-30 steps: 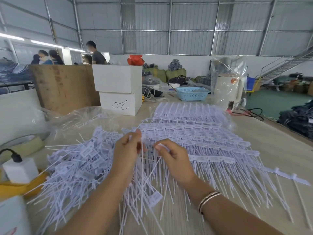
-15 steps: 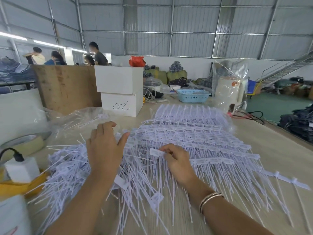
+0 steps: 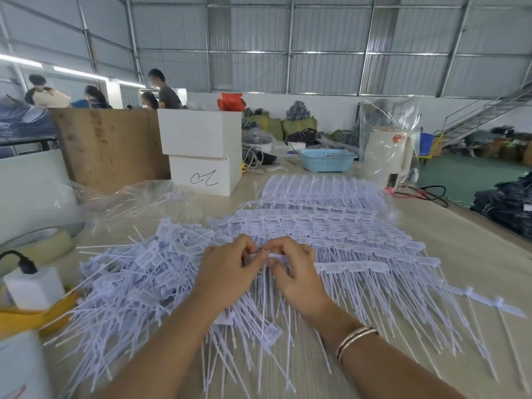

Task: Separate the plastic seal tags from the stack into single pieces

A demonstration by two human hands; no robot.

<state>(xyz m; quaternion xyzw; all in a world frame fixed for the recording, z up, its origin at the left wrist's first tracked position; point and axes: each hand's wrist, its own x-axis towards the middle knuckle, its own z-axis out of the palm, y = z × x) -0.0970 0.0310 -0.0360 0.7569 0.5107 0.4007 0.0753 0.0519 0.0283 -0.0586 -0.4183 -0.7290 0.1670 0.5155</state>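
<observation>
Snapping one tag free is judged to be the step in hand. The left hand (image 3: pixel 227 272) and the right hand (image 3: pixel 293 272) are brought together, fingertips nearly touching, and both are pinched on the near end of a strip of joined seal tags (image 3: pixel 354 266). That strip runs out to the right of the grip, on top of the stack (image 3: pixel 331 223), which extends beyond and to the right of it. A loose pile of single tags (image 3: pixel 138 275) lies to the left of the grip.

The pinch should be kept close to the joint on either side, and the end tag bent or twisted off, so that the thin tails are not stressed.

All of this is carried on a pale wooden table (image 3: pixel 466 246). Beyond the grip, two white boxes (image 3: pixel 201 151) and a blue basket (image 3: pixel 328 159) are seen, inside a metal-walled hall.
</observation>
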